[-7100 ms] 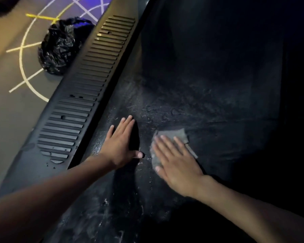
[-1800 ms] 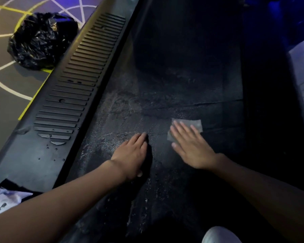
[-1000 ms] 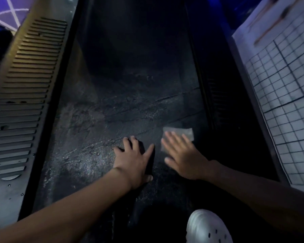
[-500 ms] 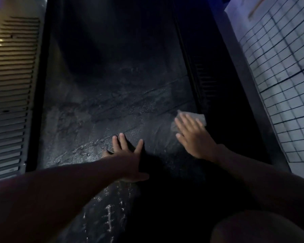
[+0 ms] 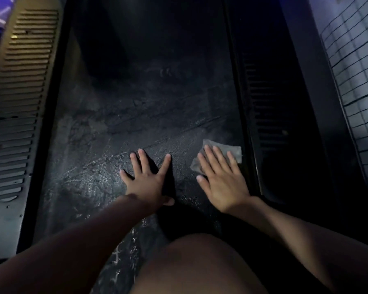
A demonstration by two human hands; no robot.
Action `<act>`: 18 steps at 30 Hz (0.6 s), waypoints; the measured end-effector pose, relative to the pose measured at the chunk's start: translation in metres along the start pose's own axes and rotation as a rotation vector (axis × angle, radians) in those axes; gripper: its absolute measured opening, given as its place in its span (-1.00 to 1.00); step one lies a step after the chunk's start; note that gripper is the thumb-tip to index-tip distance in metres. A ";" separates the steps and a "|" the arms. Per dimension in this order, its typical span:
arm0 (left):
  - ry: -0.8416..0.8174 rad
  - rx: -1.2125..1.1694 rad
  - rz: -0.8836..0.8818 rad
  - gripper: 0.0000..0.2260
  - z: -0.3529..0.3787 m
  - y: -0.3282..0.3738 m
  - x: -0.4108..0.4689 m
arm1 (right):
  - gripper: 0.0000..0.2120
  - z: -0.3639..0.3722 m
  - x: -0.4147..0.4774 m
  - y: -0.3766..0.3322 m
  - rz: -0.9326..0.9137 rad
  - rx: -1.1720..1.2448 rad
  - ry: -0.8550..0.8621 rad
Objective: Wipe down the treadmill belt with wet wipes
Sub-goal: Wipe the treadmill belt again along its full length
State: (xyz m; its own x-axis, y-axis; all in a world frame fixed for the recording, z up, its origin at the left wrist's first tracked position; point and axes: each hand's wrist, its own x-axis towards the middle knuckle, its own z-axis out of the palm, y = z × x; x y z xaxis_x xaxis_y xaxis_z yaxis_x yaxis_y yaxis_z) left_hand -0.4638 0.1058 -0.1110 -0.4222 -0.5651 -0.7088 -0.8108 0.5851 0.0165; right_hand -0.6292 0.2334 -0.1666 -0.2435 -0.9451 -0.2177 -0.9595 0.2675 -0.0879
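— Where's the wet wipe (image 5: 232,150)?
— Flat on the treadmill belt (image 5: 136,115), at its right edge beside the side rail (image 5: 270,115), long side across the belt. The belt itself runs straight away from us.
— And the grip?
— Right hand (image 5: 223,183) presses the wipe, fingers straight. Left hand (image 5: 149,179) lies splayed on bare belt.

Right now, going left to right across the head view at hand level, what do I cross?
In order: left rail → belt → left hand → right hand → right rail → tiles.
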 end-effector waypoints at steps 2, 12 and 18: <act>0.006 -0.020 0.007 0.12 0.001 -0.001 0.000 | -0.36 -0.005 0.005 0.007 0.069 0.038 0.010; 0.049 -0.076 0.027 0.11 0.009 -0.008 0.001 | -0.38 0.006 -0.011 -0.008 0.153 0.058 0.047; 0.073 -0.079 0.048 0.12 0.009 -0.011 0.002 | -0.35 0.004 -0.010 -0.010 0.165 0.049 0.052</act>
State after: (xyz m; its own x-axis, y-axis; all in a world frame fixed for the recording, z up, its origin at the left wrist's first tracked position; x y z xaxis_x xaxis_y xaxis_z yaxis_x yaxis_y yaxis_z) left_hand -0.4521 0.1029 -0.1188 -0.4874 -0.5802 -0.6526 -0.8172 0.5663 0.1069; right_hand -0.6166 0.2408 -0.1679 -0.4054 -0.8958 -0.1824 -0.8982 0.4274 -0.1027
